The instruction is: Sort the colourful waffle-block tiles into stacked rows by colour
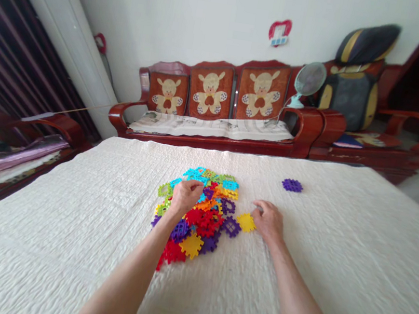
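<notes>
A pile of colourful plastic interlocking tiles [201,213] lies on a cream quilted cloth [63,240]. My left hand [184,197] rests on top of the pile with its fingers curled down over the pieces; what it grips is hidden. My right hand [269,220] lies on the cloth just right of the pile, fingers bent and pinching the edge of a yellow tile [246,222]. A single purple tile [292,185] lies apart, farther back and to the right.
A red wooden bench [215,121] with bear cushions stands behind the cloth-covered surface, with a small fan [308,82] and a bag [357,79] at its right. A white standing air conditioner [59,29] is at the back left.
</notes>
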The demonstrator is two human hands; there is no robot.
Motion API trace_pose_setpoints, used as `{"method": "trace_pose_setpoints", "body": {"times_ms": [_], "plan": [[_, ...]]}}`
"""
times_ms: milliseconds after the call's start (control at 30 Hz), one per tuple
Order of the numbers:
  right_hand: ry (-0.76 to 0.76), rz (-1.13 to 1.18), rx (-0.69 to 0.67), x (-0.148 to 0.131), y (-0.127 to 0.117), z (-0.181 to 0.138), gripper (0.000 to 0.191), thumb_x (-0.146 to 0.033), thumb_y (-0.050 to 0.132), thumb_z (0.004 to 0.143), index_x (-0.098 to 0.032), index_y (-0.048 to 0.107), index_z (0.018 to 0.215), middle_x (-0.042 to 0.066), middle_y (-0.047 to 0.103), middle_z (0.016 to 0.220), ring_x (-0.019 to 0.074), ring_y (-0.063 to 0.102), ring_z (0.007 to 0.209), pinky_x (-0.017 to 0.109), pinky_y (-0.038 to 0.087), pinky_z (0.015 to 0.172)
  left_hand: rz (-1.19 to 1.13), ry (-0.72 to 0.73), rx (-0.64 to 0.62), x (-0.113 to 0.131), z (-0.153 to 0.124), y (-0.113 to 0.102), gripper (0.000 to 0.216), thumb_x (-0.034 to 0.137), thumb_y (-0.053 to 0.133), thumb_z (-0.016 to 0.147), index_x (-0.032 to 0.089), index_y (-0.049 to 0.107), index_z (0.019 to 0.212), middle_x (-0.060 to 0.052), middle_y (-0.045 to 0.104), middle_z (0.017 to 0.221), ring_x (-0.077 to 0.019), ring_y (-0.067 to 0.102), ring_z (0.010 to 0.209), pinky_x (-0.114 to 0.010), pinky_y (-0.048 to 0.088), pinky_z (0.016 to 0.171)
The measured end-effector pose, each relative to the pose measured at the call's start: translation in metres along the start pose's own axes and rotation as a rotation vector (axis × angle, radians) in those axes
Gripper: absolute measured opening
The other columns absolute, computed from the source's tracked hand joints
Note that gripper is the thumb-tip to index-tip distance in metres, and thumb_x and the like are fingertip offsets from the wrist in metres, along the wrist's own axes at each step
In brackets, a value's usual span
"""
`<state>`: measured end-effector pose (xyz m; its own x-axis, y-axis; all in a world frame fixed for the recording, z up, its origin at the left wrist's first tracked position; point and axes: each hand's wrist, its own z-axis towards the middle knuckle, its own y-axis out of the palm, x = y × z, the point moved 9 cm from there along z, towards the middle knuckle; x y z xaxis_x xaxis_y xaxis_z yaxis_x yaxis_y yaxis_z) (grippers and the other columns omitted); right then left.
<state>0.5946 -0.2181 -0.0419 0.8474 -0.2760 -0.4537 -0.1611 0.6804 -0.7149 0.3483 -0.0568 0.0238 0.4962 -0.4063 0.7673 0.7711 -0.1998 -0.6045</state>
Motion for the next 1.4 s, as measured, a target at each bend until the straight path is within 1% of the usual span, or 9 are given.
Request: {"method": "trace_pose_setpoints", "body": {"times_ms": [167, 400, 567, 633, 733, 933, 1100, 1267, 1400], "plan": [[0.009, -0.002, 0.001, -0.001, -0.001, 0.0, 0.03, -0.016, 0.046, 0.073, -0.016, 0.069, 0.092, 0.009, 0.071, 0.096, 0.0217, 0.063, 0.095, 0.034, 0.045, 0.09, -0.102, -0.149, -0.154, -0.006, 0.003, 0.038, 0.024, 0.026, 0.052, 0.076, 0.015, 0.074, 0.079, 0.001, 0.063, 0.053, -0.0105, 0.061, 0.053, -0.018, 0.045, 0.052], [-0.009, 0.013, 0.002, -0.003, -0.003, -0.001, 0.029, -0.015, 0.046, 0.074, -0.018, 0.068, 0.092, 0.008, 0.071, 0.097, 0.021, 0.063, 0.094, 0.034, 0.045, 0.09, -0.117, 0.001, -0.247, 0.029, -0.015, 0.078, 0.035, 0.023, 0.047, 0.084, 0.019, 0.068, 0.111, 0.0, 0.073, 0.08, -0.0112, 0.067, 0.07, -0.02, 0.05, 0.064], [-0.012, 0.015, 0.003, -0.003, -0.002, -0.001, 0.027, -0.016, 0.047, 0.075, -0.018, 0.068, 0.091, 0.008, 0.071, 0.095, 0.0212, 0.063, 0.093, 0.034, 0.045, 0.089, 0.184, 0.192, -0.108, 0.043, -0.018, 0.043, 0.031, 0.022, 0.049, 0.084, 0.021, 0.072, 0.104, -0.003, 0.074, 0.095, -0.0148, 0.067, 0.088, -0.023, 0.048, 0.082], [-0.008, 0.015, 0.006, -0.003, -0.002, -0.001, 0.027, -0.016, 0.047, 0.075, -0.018, 0.069, 0.09, 0.008, 0.071, 0.095, 0.021, 0.063, 0.092, 0.033, 0.045, 0.089, 0.296, 0.153, -0.052, 0.031, -0.011, 0.02, 0.03, 0.021, 0.048, 0.084, 0.022, 0.073, 0.1, -0.003, 0.074, 0.098, -0.0157, 0.067, 0.09, -0.023, 0.047, 0.082], [0.001, 0.01, 0.003, -0.002, -0.002, -0.001, 0.026, -0.016, 0.047, 0.076, -0.018, 0.069, 0.091, 0.008, 0.071, 0.095, 0.0205, 0.063, 0.092, 0.032, 0.044, 0.088, 0.455, 0.069, -0.114, 0.011, -0.002, 0.004, 0.029, 0.025, 0.051, 0.083, 0.023, 0.072, 0.103, -0.004, 0.074, 0.09, -0.0166, 0.067, 0.085, -0.024, 0.047, 0.077], [-0.005, 0.01, 0.013, -0.003, -0.004, -0.001, 0.025, -0.018, 0.047, 0.077, -0.018, 0.068, 0.09, 0.007, 0.071, 0.094, 0.0201, 0.063, 0.091, 0.032, 0.044, 0.087, 0.673, 0.113, -0.249, 0.006, -0.003, 0.022, 0.044, 0.033, 0.053, 0.083, 0.031, 0.059, 0.126, -0.004, 0.073, 0.091, -0.0196, 0.067, 0.089, -0.027, 0.048, 0.077], [-0.004, 0.014, 0.016, -0.004, -0.005, -0.001, 0.025, -0.018, 0.047, 0.077, -0.019, 0.068, 0.09, 0.006, 0.071, 0.095, 0.0204, 0.063, 0.092, 0.032, 0.045, 0.088, 0.782, 0.22, -0.329, 0.016, -0.003, 0.043, 0.037, 0.035, 0.045, 0.089, 0.03, 0.063, 0.12, -0.008, 0.072, 0.096, -0.0231, 0.067, 0.092, -0.031, 0.049, 0.079], [-0.003, 0.019, 0.02, -0.006, -0.006, -0.001, 0.025, -0.017, 0.046, 0.077, -0.019, 0.068, 0.089, 0.007, 0.071, 0.094, 0.0203, 0.063, 0.091, 0.033, 0.045, 0.088, 0.767, 0.219, -0.282, 0.026, -0.001, 0.038, 0.037, 0.033, 0.034, 0.094, 0.025, 0.068, 0.107, -0.009, 0.071, 0.09, -0.0214, 0.067, 0.086, -0.03, 0.048, 0.077], [-0.014, 0.021, 0.009, -0.005, -0.004, -0.001, 0.025, -0.018, 0.046, 0.077, -0.019, 0.068, 0.09, 0.007, 0.071, 0.095, 0.0207, 0.063, 0.093, 0.033, 0.045, 0.088, 0.603, 0.295, -0.218, 0.056, -0.007, 0.046, 0.039, 0.035, 0.031, 0.096, 0.024, 0.068, 0.103, -0.007, 0.071, 0.093, -0.0188, 0.067, 0.086, -0.027, 0.047, 0.078]]}}
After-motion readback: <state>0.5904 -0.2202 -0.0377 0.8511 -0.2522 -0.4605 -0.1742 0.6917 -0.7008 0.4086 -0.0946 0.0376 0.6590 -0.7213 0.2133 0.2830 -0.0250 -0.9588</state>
